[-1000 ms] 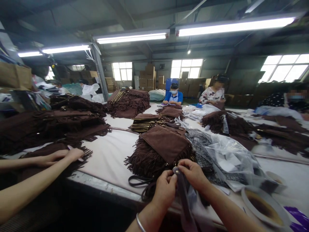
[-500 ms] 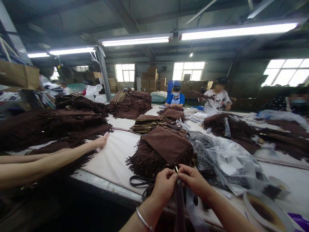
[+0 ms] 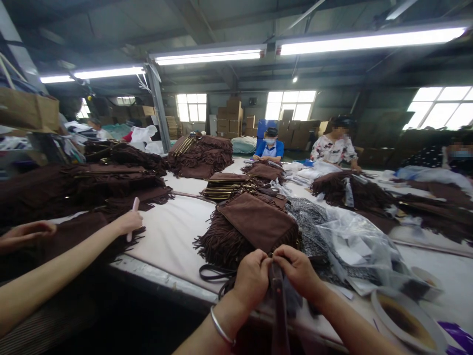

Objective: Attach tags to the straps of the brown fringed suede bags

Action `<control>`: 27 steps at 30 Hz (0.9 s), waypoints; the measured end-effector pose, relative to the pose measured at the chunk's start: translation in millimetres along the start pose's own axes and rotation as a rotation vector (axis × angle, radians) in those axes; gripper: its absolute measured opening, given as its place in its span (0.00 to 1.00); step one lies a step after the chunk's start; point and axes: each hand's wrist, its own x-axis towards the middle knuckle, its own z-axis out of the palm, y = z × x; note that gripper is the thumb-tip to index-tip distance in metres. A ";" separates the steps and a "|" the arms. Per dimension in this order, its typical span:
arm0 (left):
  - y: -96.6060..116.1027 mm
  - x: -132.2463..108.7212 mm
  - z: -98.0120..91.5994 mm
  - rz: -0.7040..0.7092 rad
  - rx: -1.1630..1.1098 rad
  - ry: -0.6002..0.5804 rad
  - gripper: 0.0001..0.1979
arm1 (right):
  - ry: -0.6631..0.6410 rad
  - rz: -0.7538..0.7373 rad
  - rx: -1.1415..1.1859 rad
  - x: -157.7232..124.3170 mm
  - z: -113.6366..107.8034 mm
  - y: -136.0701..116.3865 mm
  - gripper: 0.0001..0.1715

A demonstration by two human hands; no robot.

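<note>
My left hand (image 3: pixel 253 274) and my right hand (image 3: pixel 295 266) meet at the table's front edge, fingertips pinched together on the top end of a dark brown strap (image 3: pixel 278 301). The strap hangs down between my wrists, past the edge. The metal clip seen at its end a moment ago is now hidden by my fingers. Directly beyond my hands lies a brown fringed bag (image 3: pixel 254 219), its pointed flap facing me. A thin black loop strap (image 3: pixel 214 275) rests left of my left hand.
Crumpled clear plastic (image 3: pixel 362 236) and a tape roll (image 3: pixel 408 320) lie to the right. Stacked bags with brass zippers (image 3: pixel 225 187) stand behind. At left, a co-worker's hand (image 3: pixel 127 223) holds a pink stick-like tool beside piled brown bags (image 3: pixel 111 180). Other people sit across the table.
My hands have closed in slightly over the strap's end, covering the clip. The co-worker's hand at left has drawn back left, its pink tool now upright. A person across has lowered a brown item.
</note>
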 end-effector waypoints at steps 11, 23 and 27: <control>-10.2 -14.4 32.8 -0.523 -0.678 -0.140 0.25 | 0.188 0.184 -0.087 12.8 6.9 1.8 0.14; -5.8 -27.9 -8.3 -0.925 -1.392 -0.624 0.18 | 0.254 0.288 -0.011 23.8 -5.4 31.8 0.17; -20.9 -28.8 -14.3 -0.936 -1.549 -0.605 0.18 | 0.241 0.248 -0.045 3.1 -19.2 33.4 0.19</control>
